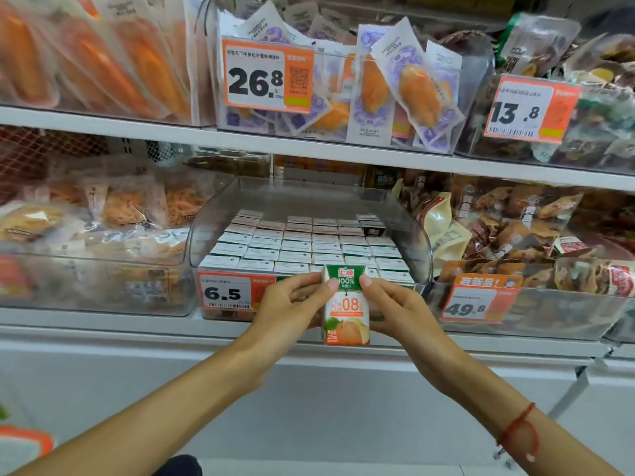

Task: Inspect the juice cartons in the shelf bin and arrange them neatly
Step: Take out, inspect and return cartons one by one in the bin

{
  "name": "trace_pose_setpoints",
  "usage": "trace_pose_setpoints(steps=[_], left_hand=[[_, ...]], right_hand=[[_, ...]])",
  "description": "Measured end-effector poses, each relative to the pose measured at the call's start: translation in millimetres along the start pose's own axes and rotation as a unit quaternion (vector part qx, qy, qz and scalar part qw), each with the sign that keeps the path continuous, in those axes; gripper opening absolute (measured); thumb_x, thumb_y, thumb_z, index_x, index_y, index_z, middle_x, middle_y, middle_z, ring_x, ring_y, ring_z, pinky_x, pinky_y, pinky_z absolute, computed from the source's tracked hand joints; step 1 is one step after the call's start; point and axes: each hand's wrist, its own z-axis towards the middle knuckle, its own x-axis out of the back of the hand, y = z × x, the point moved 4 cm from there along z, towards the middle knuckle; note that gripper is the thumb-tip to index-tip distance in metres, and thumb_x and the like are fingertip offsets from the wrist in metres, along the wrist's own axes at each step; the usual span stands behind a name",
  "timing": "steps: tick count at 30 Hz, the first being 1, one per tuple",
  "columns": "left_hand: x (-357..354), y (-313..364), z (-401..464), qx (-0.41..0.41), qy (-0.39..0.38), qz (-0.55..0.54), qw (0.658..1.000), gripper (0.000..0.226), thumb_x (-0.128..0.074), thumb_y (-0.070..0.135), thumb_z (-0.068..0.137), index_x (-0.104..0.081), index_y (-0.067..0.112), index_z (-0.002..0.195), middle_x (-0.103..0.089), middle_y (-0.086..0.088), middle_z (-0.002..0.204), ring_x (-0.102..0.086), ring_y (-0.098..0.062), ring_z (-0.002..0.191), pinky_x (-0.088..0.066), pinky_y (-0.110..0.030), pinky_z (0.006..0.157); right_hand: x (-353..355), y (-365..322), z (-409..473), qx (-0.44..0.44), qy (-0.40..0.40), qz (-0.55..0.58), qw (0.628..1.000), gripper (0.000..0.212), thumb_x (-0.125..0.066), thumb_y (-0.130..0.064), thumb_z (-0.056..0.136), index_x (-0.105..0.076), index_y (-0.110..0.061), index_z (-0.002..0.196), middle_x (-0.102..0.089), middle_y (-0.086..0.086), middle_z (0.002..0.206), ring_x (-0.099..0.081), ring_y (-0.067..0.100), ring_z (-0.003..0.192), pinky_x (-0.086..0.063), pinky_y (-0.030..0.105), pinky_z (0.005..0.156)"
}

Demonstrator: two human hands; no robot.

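Note:
A small juice carton (346,312), green on top with an orange fruit picture below, is held upright in front of the clear shelf bin (220,204). My left hand (287,309) grips its left side, thumb on the front face. My right hand (395,307) grips its right side the same way. Inside the bin, several rows of matching cartons (309,247) stand packed tight, white tops up. One dark carton (372,230) sits at the back right of the rows.
A 6.5 price tag (228,293) hangs on the bin's front. Bins of bagged snacks (103,214) flank it left and right (515,242), the right one tagged 49.8 (476,302). An upper shelf (309,146) of snack packets hangs close above.

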Motion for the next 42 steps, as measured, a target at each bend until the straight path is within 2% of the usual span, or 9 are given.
trace_pose_setpoints(steps=[5,8,17,20,23,27,32,36,42], left_hand=[[2,2,3,-0.011,0.045,-0.006,0.999,0.032,-0.059,0.029,0.095,-0.064,0.015,0.123,-0.075,0.001,0.102,-0.073,-0.005,0.082,-0.054,-0.013,0.061],[4,3,5,-0.012,0.056,-0.007,0.998,0.035,-0.058,0.030,0.096,-0.063,0.013,0.126,-0.075,-0.001,0.103,-0.073,-0.007,0.085,-0.055,-0.014,0.062],[5,-2,2,-0.073,0.068,0.026,0.995,0.010,-0.066,0.027,0.090,-0.073,0.026,0.098,-0.077,0.008,0.084,-0.074,-0.008,0.079,-0.060,-0.024,0.071],[-1,-1,3,-0.076,0.024,0.026,0.996,0.025,-0.073,0.038,0.080,-0.072,0.027,0.102,-0.077,0.013,0.085,-0.073,-0.002,0.078,-0.053,-0.010,0.063],[4,0,5,-0.073,-0.009,0.048,0.996,0.044,-0.073,0.047,0.068,-0.071,0.030,0.109,-0.076,0.017,0.092,-0.072,-0.003,0.084,-0.052,-0.009,0.066],[10,3,9,-0.062,-0.047,0.083,0.993,0.053,-0.071,0.053,0.065,-0.068,0.034,0.115,-0.071,0.012,0.115,-0.066,-0.010,0.109,-0.052,-0.034,0.098],[10,12,7,-0.113,-0.098,0.126,0.981,0.051,-0.080,0.036,0.070,-0.061,0.050,0.115,-0.064,0.031,0.117,-0.059,0.009,0.111,-0.050,-0.009,0.086],[13,16,7,-0.158,-0.097,0.141,0.973,0.064,-0.083,0.015,0.074,-0.058,0.055,0.117,-0.062,0.030,0.123,-0.053,0.009,0.121,-0.044,-0.012,0.101],[8,15,7,-0.170,-0.115,0.145,0.968,0.063,-0.083,0.017,0.076,-0.057,0.049,0.123,-0.062,0.026,0.126,-0.053,0.005,0.124,-0.045,-0.022,0.103]], right_hand=[[2,5,-6,-0.031,-0.090,-0.056,0.994,0.039,-0.066,-0.028,0.088,-0.061,-0.024,0.127,-0.071,-0.006,0.116,-0.065,0.010,0.111,-0.051,0.027,0.096],[3,5,-8,-0.028,-0.080,-0.068,0.994,0.043,-0.069,-0.024,0.087,-0.060,-0.021,0.129,-0.071,-0.005,0.116,-0.064,0.009,0.112,-0.046,0.034,0.104],[1,1,-12,0.066,0.038,-0.120,0.990,0.035,-0.084,-0.020,0.072,-0.068,-0.036,0.099,-0.073,-0.014,0.089,-0.070,0.009,0.081,-0.057,0.019,0.073],[-4,-2,-15,0.115,0.085,-0.204,0.969,0.046,-0.090,-0.031,0.060,-0.066,-0.034,0.099,-0.068,-0.017,0.085,-0.065,0.007,0.072,-0.056,0.022,0.069],[-2,-3,-14,0.102,0.055,-0.175,0.978,0.045,-0.086,-0.044,0.056,-0.067,-0.027,0.093,-0.069,-0.005,0.081,-0.065,0.011,0.072,-0.056,0.024,0.070],[5,-6,-9,0.063,0.004,-0.059,0.996,0.033,-0.066,-0.042,0.072,-0.073,-0.018,0.093,-0.074,-0.002,0.082,-0.071,0.011,0.078,-0.056,0.019,0.071],[8,-12,-6,0.082,0.011,-0.018,0.996,0.034,-0.066,-0.040,0.073,-0.070,-0.040,0.107,-0.073,-0.009,0.095,-0.072,0.010,0.088,-0.056,0.018,0.069],[10,-17,-12,0.112,-0.011,-0.022,0.993,0.041,-0.072,-0.033,0.071,-0.070,-0.049,0.109,-0.071,-0.019,0.103,-0.070,0.006,0.095,-0.055,0.015,0.070],[14,-18,-15,0.124,-0.015,-0.015,0.992,0.044,-0.075,-0.037,0.064,-0.071,-0.047,0.107,-0.072,-0.010,0.106,-0.071,0.013,0.096,-0.057,0.019,0.073]])
